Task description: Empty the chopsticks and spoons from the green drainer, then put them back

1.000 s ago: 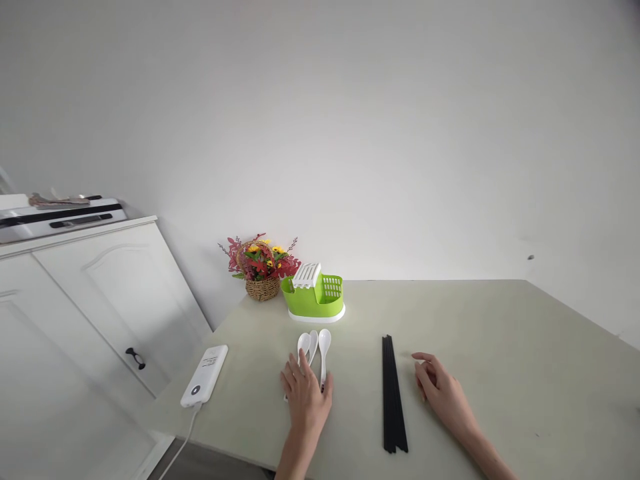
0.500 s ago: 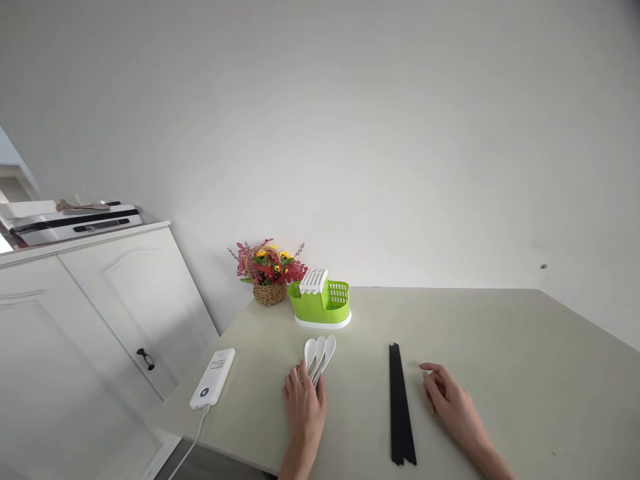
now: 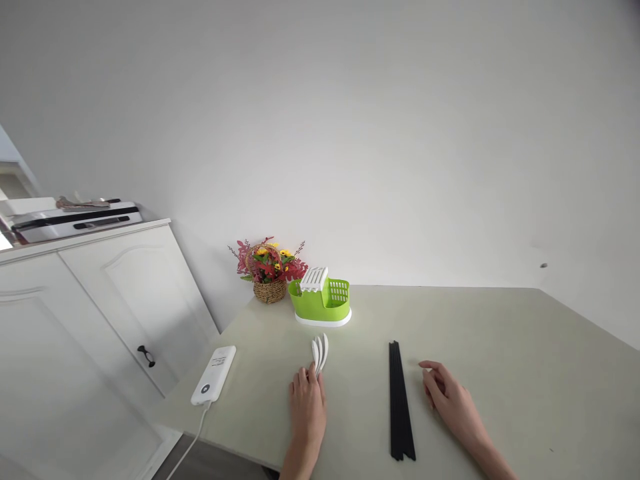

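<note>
six o'clock from green basket (image 3: pixel 311 309), left hand (image 3: pixel 307 403) pinches white spoons (image 3: pixel 321 350), likely gathering; next needs steady pinch; right hand (image 3: pixel 453 397) loosely curled.

The slim, bare left hand (image 3: pixel 308 408) with slender, tapering fingers (image 3: pixel 302 376) meets a narrow left wrist (image 3: pixel 309 437) and a smooth, uncovered left forearm (image 3: pixel 299 461). Right of the left hand, the similarly slim, bare right hand (image 3: pixel 450 395) has a thin index finger (image 3: pixel 431 365) and a lean, uncovered right forearm (image 3: pixel 492 460).
</note>
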A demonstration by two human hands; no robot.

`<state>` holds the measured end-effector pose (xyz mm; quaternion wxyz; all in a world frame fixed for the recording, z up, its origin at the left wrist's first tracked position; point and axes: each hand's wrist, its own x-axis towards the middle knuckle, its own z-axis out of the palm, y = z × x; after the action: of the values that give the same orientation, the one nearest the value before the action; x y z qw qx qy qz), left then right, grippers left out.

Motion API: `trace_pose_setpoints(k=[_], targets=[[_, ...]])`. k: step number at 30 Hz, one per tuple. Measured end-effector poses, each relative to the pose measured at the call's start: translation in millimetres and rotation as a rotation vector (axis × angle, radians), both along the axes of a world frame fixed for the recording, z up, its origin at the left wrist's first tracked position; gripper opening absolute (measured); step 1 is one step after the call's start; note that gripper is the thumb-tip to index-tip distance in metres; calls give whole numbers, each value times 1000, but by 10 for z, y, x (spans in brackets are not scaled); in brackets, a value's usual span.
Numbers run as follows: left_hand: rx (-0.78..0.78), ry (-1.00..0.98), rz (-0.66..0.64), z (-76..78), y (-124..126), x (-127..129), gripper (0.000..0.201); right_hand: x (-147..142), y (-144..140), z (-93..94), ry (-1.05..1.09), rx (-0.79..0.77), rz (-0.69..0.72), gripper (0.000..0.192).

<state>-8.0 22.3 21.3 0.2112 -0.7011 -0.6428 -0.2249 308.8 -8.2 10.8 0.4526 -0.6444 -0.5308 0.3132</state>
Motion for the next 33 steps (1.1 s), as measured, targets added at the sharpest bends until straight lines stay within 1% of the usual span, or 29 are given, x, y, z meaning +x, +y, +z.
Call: trace_pose_setpoints(k=[7, 16, 28, 33], targets=[[-18, -26, -41, -1, -9, -13, 30, 3, -4, 23, -6, 8, -16, 44], [-29, -56, -78, 18, -37, -22, 34, 41, 24, -29, -4, 13, -4, 48], [-19, -47, -78, 3, -50, -24, 31, 27, 11, 8, 5, 24, -8, 46], [-23, -31, -68, -29, -52, -44, 34, 24, 4, 27, 7, 20, -6, 48]])
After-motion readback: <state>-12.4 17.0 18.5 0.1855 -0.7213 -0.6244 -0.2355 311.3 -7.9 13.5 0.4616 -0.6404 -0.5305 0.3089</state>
